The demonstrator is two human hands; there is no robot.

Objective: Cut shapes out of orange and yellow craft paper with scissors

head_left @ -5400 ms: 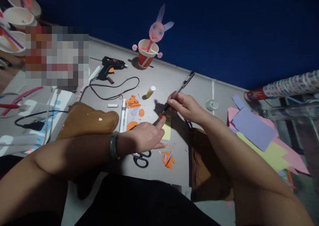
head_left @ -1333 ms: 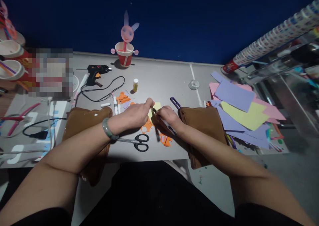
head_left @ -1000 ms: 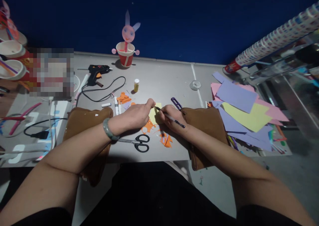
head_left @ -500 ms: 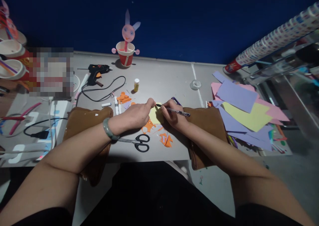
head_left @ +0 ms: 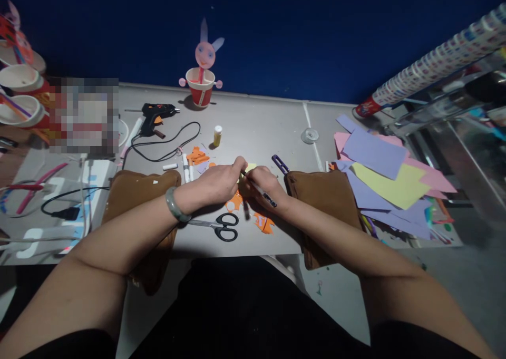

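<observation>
My left hand (head_left: 217, 184), a pale green bangle at its wrist, is closed at the edge of a small yellow paper (head_left: 250, 166). The paper is mostly covered by my hands. My right hand (head_left: 264, 185) grips a slim pen (head_left: 261, 191), its dark tip close to my left thumb. Whether the tip touches the paper is hidden. Orange paper scraps (head_left: 264, 223) lie just below the hands. Black-handled scissors (head_left: 226, 227) rest near the left wrist.
Brown padded cushions (head_left: 324, 195) lie under both forearms. Behind stand a glue gun (head_left: 152, 117), a small yellow bottle (head_left: 217, 136) and a rabbit-faced cup (head_left: 201, 89). Coloured sheets (head_left: 375, 151) pile up at right, a power strip (head_left: 93, 190) at left. A purple slotted tool (head_left: 280, 164) lies by the right cushion.
My right hand has shifted left, nearer my left hand, covering more of the yellow paper. The pen's back end has swung down toward me. My left hand stays nearly in place.
</observation>
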